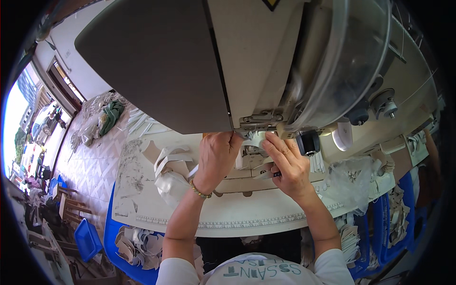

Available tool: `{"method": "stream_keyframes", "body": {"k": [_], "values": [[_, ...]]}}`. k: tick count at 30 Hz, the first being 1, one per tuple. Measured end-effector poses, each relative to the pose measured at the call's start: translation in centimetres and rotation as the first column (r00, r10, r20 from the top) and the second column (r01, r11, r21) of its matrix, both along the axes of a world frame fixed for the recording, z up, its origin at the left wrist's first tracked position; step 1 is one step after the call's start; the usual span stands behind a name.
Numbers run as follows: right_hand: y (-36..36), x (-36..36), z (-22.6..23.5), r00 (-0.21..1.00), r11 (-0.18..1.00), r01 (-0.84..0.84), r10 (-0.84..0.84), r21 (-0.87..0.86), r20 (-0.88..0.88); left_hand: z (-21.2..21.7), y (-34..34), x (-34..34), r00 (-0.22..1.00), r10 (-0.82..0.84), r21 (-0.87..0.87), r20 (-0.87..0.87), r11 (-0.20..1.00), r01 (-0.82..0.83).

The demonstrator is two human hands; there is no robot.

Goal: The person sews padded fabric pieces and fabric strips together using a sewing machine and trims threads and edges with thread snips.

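Note:
Under the head of a large beige sewing machine [256, 52], a small white curved piece [257, 138] lies at the needle area. My right hand [290, 166] grips its right side, fingers pressed together on it. A small black-tipped thing [277, 174] shows beneath that hand; its kind is unclear. My left hand [216, 156] is closed at the left of the needle area, with thumb and fingertips together by the presser foot. What it pinches is hidden. A beaded bracelet [200, 191] circles my left wrist. Several white cut pieces [172, 166] lie on the table to its left.
A ruler strip [237, 222] runs along the near edge of the white table [152, 206]. A clear plastic bag [351, 178] sits at the right. Blue bins [112, 228] of cut pieces stand below. Bundled material [97, 118] lies on the floor at left.

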State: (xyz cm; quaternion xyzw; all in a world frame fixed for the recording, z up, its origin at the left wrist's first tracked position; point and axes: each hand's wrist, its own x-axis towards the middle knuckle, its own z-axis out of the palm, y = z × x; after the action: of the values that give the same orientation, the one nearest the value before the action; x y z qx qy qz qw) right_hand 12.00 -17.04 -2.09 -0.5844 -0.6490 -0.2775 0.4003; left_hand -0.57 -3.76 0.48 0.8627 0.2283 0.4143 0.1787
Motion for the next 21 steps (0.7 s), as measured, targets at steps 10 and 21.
{"method": "stream_keyframes", "body": {"k": [10,21], "values": [[-8.1,1.9,0.3,0.913,0.869,0.409,-0.390,0.278,-0.122,0.8,-0.5,-0.8,0.999,0.018,-0.022,0.051,1.000,-0.017],[-15.0,11.4,-1.2,0.721,0.647,0.690,-0.655,0.325,-0.225,0.9,0.0,-0.5,0.999,-0.044,-0.005,0.002,0.999,0.044]]}}
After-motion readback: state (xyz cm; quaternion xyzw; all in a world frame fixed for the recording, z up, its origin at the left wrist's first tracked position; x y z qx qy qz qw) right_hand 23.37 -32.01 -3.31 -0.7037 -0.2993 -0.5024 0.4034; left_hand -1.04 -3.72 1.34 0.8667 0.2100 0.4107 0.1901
